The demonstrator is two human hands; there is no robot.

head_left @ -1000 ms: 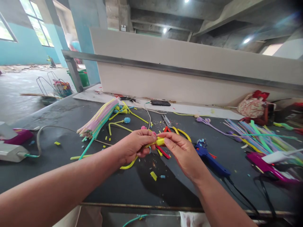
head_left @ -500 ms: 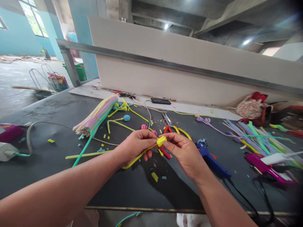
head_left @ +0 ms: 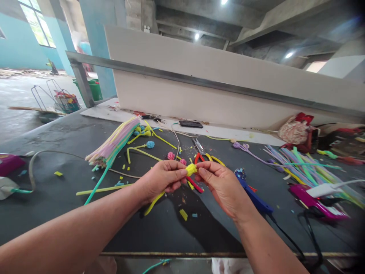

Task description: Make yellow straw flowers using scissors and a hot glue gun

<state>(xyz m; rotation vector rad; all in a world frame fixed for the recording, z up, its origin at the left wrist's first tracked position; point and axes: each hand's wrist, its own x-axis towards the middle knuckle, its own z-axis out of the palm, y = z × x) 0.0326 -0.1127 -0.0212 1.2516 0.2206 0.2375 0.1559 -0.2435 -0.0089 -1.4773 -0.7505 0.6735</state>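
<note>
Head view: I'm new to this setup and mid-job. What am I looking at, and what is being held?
There's no machine here: a person works bare-handed, filmed by a camera worn on the head, looking forward and down. The left hand and right hand each have a thumb-and-finger grip on a yellow piece; a yellow strand shows below the left hand. On the dark table lie a pastel bundle to the left, pink pieces just beyond the left hand, and a blue tool to the right.
</note>
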